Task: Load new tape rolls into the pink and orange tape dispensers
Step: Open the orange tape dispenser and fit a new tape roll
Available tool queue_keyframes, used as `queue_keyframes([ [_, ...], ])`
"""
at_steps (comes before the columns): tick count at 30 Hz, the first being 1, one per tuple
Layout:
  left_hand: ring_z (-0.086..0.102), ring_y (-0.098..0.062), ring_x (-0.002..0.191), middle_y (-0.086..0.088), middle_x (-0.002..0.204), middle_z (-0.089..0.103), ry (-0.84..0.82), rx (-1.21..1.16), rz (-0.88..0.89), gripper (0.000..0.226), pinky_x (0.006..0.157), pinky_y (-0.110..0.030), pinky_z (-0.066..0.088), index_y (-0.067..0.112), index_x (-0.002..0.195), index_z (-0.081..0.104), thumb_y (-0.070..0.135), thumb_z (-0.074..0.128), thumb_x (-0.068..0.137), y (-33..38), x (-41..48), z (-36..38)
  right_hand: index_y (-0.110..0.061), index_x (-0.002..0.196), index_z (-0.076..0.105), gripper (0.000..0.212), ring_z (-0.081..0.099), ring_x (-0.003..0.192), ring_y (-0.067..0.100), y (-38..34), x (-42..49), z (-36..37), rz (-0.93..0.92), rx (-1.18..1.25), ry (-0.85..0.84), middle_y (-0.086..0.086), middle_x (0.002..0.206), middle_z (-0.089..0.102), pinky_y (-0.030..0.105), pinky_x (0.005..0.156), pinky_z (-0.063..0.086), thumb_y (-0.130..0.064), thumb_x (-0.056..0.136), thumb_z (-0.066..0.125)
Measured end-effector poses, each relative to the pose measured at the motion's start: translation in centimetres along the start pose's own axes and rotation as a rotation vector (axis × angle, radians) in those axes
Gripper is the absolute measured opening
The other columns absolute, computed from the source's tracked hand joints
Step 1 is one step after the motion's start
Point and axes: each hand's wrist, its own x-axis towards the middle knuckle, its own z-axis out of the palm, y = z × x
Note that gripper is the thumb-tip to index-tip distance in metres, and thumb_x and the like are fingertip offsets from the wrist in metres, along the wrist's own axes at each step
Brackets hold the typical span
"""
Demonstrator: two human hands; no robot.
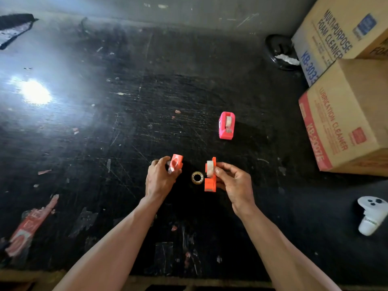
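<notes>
- Orange cover [176,162] is gripped in the left hand [160,179], fingers closed round it, above the bench [105,143].
- Orange base [210,180] with a clear roll [210,169] seated on it is pinched by the right hand [233,183].
- Spare roll [197,177] lies flat between both sets of fingers, touched by neither.
- Pink dispenser [226,125], roll loaded, stands beyond the right fingers.

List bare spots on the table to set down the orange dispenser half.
Free: the wide stretch left of the left hand, and the patch between the pink dispenser and the cardboard boxes. Crowded: between the hands, where a tape roll lies, and the right edge by the white controller.
</notes>
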Motion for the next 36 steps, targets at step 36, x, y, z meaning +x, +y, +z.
queue_keyframes([
  [36,0.078,-0.018,0.084,-0.008,0.093,0.079,-0.267,-0.883,-0.096,0.028,0.074,-0.031,0.064,0.020,0.117,0.072,0.014,0.078,0.090,4.9,-4.1,-1.5,-0.013,0.114,0.077,0.020,0.081,0.091,0.024,-1.2,0.1,0.8,-0.037,-0.007,-0.054,0.009,0.097,0.083,0.048,0.091,0.063,-0.013,0.095,0.071],
])
